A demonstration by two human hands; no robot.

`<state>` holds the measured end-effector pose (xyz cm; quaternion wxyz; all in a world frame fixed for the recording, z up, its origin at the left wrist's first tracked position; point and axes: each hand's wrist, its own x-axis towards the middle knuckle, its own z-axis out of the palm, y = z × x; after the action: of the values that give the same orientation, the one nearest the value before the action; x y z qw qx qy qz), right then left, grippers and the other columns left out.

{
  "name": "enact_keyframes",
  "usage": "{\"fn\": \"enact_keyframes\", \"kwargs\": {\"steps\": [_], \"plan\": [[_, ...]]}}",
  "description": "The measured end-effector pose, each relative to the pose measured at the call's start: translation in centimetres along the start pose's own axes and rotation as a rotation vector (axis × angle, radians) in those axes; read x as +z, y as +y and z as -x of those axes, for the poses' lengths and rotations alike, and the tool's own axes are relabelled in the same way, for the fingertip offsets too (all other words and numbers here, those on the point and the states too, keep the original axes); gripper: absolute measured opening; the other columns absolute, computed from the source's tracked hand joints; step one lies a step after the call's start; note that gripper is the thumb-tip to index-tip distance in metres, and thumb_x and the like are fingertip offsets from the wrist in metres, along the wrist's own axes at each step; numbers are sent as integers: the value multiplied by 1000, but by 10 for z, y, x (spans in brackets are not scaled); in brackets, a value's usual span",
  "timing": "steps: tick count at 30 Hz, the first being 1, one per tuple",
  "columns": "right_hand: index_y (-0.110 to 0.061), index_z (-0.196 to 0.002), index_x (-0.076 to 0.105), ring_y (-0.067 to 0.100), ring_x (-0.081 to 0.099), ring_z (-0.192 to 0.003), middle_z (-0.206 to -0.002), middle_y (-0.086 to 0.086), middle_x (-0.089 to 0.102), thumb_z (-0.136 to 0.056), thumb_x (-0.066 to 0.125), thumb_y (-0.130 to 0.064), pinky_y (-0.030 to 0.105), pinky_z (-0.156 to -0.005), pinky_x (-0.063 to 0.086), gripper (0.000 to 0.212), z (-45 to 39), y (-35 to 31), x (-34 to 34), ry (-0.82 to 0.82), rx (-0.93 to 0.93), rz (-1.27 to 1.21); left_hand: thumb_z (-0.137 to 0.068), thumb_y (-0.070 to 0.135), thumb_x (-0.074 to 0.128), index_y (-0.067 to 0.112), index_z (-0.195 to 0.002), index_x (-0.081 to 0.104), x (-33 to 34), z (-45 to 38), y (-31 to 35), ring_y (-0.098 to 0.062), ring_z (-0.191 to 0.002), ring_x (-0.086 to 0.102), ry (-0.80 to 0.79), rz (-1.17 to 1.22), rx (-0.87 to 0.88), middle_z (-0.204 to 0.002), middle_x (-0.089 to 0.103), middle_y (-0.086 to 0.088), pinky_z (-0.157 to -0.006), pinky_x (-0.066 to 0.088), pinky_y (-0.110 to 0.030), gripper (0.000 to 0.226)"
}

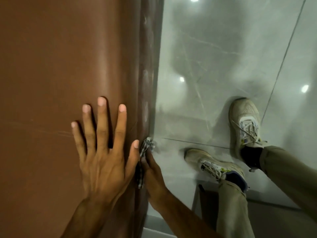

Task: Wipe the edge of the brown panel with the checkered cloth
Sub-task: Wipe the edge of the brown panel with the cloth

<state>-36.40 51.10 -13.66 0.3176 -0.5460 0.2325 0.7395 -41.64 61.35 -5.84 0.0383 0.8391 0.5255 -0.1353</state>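
— Where is the checkered cloth [145, 160]?
— Pressed against the brown panel [56, 66] edge by the right hand [154, 179], which clasps it.
— And the left hand [103, 152]?
— Flat on the panel, fingers spread, holding nothing.

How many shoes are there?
2. One shoe stands farther out on the grey floor; the other shoe is nearer the brown panel, beside the right hand.

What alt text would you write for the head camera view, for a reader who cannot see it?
A right hand presses a checkered cloth against the edge of a brown panel. The left hand lies flat on the panel. Below are two pale sneakers on a glossy grey tiled floor.
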Motion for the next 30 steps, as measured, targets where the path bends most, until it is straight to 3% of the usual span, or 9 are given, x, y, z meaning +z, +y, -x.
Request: {"fn": "enact_keyframes", "kwargs": {"steps": [2, 4, 8, 12, 17, 21, 25, 28, 30], "plan": [[-36, -164, 44, 20, 49, -157, -170, -2, 50, -114, 48, -30, 46, -131, 41, 50, -10, -28, 7, -19, -169, 52, -113, 47, 36, 19, -177, 12, -4, -14, 0, -32, -170, -11, -1, 3, 24, -182, -12, -7, -139, -3, -56, 74], [-22, -164, 47, 21, 48, -158, -168, 3, 52, -114, 48, -20, 44, -131, 40, 50, -33, -50, 14, 19, -313, 111, -114, 47, 36, 18, -177, 14, -8, -33, 1, -29, -170, -12, 12, 5, 42, -183, -8, -9, -140, -1, -55, 73], [-15, -160, 52, 28, 54, -153, -162, 10, 59, -111, 55, -19, 49, -129, 42, 49, -53, -65, 8, 115, -251, 181, -114, 44, 37, 14, -176, 18, -16, -70, 3, -29, -170, -7, 51, 9, 53, -184, 7, -19, -140, 0, -53, 72], [-18, -154, 61, 28, 58, -148, -159, 10, 58, -108, 61, -20, 48, -128, 45, 46, -30, -78, 13, 58, -175, 62, -114, 43, 36, 14, -177, 15, -32, -115, 5, -35, -172, -2, 66, -16, 54, -185, 6, -18, -140, 3, -56, 72], [-17, -148, 66, 20, 59, -144, -155, 0, 54, -105, 64, -10, 35, -125, 48, 43, -32, -143, 38, 107, -273, 38, -113, 41, 38, 12, -176, 15, -49, -148, 14, -37, -172, 0, 29, -25, 73, -185, 4, -17, -140, 6, -59, 73], [-22, -161, 51, 26, 52, -153, -167, 5, 51, -110, 57, -24, 43, -130, 42, 51, -25, -160, 43, 83, -221, 108, -113, 42, 37, 13, -177, 16, -64, -172, 9, -34, -173, 2, 44, -36, 79, -185, 5, -15, -140, 9, -58, 73], [-40, -168, 31, 17, 37, -161, -176, -6, 36, -116, 38, -36, 36, -134, 31, 53, -12, -140, 47, 34, -79, 133, -115, 41, 37, 13, -177, 14, -68, -194, 6, -35, -172, 2, 53, -43, 82, -185, 5, -16, -140, 9, -59, 72], [-50, -166, 28, 3, 22, -165, -179, -20, 22, -114, 40, -37, 34, -138, 19, 54, -14, -155, 53, 29, -248, 160, -114, 41, 38, 12, -177, 14, -64, -205, 12, -37, -172, 0, 72, -25, 86, -185, 5, -18, -140, 7, -59, 73], [-49, -167, 27, 4, 19, -168, -181, -19, 21, -113, 43, -42, 38, -139, 18, 57, -38, -185, 62, 8, -403, 187, -113, 44, 38, 13, -177, 14, -59, -211, 12, -38, -172, 2, 112, -42, 89, -185, 5, -18, -140, 5, -58, 74]]}}
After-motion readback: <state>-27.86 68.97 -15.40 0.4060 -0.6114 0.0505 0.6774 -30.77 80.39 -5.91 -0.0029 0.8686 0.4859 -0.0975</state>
